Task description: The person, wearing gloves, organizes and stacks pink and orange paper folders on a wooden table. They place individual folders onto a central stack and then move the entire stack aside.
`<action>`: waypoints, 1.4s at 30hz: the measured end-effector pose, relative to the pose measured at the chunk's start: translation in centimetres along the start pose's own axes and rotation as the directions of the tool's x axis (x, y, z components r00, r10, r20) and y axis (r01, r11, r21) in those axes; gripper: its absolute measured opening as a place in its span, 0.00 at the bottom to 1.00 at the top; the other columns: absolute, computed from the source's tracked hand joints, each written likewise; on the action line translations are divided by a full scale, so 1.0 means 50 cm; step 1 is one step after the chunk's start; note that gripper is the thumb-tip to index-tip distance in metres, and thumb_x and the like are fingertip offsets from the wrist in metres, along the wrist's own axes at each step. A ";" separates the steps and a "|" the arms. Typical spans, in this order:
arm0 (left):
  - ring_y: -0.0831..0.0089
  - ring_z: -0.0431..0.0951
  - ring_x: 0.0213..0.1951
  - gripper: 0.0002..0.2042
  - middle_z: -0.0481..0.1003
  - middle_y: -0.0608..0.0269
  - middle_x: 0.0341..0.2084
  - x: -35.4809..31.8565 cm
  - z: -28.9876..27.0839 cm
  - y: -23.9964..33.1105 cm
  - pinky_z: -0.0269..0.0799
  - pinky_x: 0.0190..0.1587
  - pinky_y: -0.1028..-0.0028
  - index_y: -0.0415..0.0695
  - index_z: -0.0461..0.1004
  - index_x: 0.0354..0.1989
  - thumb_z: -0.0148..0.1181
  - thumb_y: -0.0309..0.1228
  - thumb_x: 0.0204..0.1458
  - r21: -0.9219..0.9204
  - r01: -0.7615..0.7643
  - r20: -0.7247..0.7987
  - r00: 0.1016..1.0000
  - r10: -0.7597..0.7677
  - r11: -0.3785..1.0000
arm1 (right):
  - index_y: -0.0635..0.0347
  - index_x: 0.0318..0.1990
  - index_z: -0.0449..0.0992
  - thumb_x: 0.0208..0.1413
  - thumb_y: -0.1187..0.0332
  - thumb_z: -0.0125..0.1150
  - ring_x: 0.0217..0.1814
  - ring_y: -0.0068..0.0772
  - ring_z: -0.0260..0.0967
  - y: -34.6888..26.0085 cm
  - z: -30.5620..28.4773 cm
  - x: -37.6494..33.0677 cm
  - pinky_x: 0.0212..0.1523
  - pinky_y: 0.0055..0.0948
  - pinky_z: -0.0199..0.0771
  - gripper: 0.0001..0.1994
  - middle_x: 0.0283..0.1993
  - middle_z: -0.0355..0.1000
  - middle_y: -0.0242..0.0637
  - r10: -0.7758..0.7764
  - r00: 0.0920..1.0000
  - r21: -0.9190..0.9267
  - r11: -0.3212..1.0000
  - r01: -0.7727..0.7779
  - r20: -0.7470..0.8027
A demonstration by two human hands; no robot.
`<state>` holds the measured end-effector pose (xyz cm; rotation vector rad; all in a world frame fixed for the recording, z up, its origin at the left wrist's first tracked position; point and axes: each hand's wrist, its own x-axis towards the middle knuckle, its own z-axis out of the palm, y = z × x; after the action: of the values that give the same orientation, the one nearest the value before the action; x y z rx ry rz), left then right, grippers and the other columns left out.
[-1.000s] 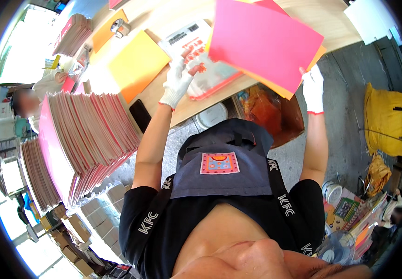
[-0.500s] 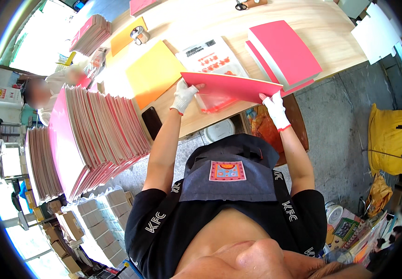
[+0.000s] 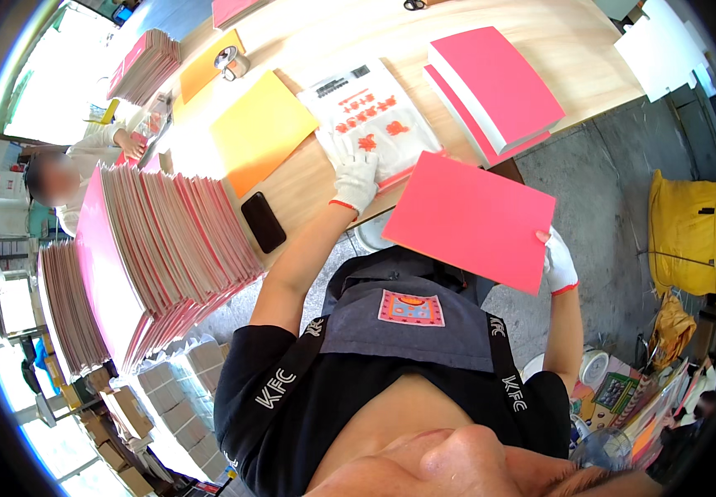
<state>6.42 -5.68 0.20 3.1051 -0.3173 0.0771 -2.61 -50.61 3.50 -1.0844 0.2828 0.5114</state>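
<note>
My right hand (image 3: 558,261), in a white glove with bare fingertips showing, grips the right edge of a flat pink cardboard sheet (image 3: 474,219). The sheet is tilted over the table's near edge and in front of my apron. My left hand (image 3: 356,180), also gloved, rests with its fingers stretched out on the lower left part of a clear plastic bag (image 3: 374,116) with red and black print. To its left lie a yellow sheet (image 3: 263,124) and a black phone (image 3: 263,222).
A thick stack of pink sheets (image 3: 499,87) sits at the table's right. Tall stacks of pink-covered boards (image 3: 176,248) stand at the left. Farther off are a tape roll (image 3: 230,63) and a co-worker's hand (image 3: 132,144). A yellow sack (image 3: 689,240) stands right.
The pink sheet has swung toward me and to the right, now held by my right hand alone. My left hand has let go of it and come down onto the plastic bag.
</note>
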 end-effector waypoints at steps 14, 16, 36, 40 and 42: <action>0.66 0.77 0.39 0.10 0.76 0.58 0.36 -0.028 -0.045 -0.054 0.74 0.38 0.68 0.44 0.73 0.44 0.52 0.23 0.53 -0.612 0.163 0.056 0.985 -0.163 0.774 | 0.57 0.57 0.66 0.59 0.68 0.53 0.27 0.17 0.70 0.121 0.133 0.048 0.19 0.14 0.69 0.18 0.43 0.73 0.31 0.045 0.982 0.302 0.953 0.013 -0.184; 0.72 0.78 0.39 0.12 0.77 0.60 0.39 -0.016 -0.054 -0.056 0.75 0.36 0.71 0.44 0.73 0.46 0.49 0.22 0.56 -0.772 0.283 0.213 0.959 -0.188 0.570 | 0.58 0.57 0.65 0.58 0.68 0.55 0.29 0.17 0.70 0.122 0.129 0.047 0.21 0.14 0.69 0.19 0.43 0.72 0.31 -0.004 0.993 0.326 0.945 0.041 -0.116; 0.71 0.75 0.39 0.25 0.72 0.56 0.44 -0.080 0.022 0.069 0.75 0.37 0.72 0.48 0.61 0.61 0.53 0.19 0.54 -0.963 -0.193 -0.264 0.814 -0.518 0.187 | 0.57 0.54 0.64 0.56 0.68 0.56 0.18 0.25 0.63 0.104 0.228 0.003 0.15 0.21 0.58 0.19 0.35 0.71 0.34 -0.088 0.990 0.269 0.956 0.116 -0.114; 0.66 0.71 0.53 0.25 0.69 0.57 0.53 -0.053 0.081 0.148 0.73 0.50 0.68 0.47 0.58 0.64 0.53 0.27 0.58 -0.538 -0.352 0.047 0.895 -0.444 -0.766 | 0.56 0.59 0.63 0.57 0.70 0.55 0.24 0.21 0.66 0.114 0.266 -0.018 0.18 0.19 0.62 0.21 0.40 0.71 0.30 -0.052 0.992 0.219 0.973 0.076 -0.114; 0.65 0.71 0.54 0.22 0.69 0.58 0.54 -0.063 0.191 0.137 0.73 0.52 0.67 0.45 0.59 0.62 0.52 0.31 0.60 0.057 0.169 0.161 0.971 0.176 -0.984 | 0.56 0.59 0.63 0.57 0.71 0.55 0.26 0.23 0.68 0.114 0.269 -0.024 0.19 0.20 0.64 0.21 0.41 0.71 0.32 -0.042 0.996 0.216 0.975 0.058 -0.077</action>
<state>2.38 -12.00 -9.40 -0.0412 0.1193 -0.3797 -6.98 -36.80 5.69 -0.8949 0.3657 0.3865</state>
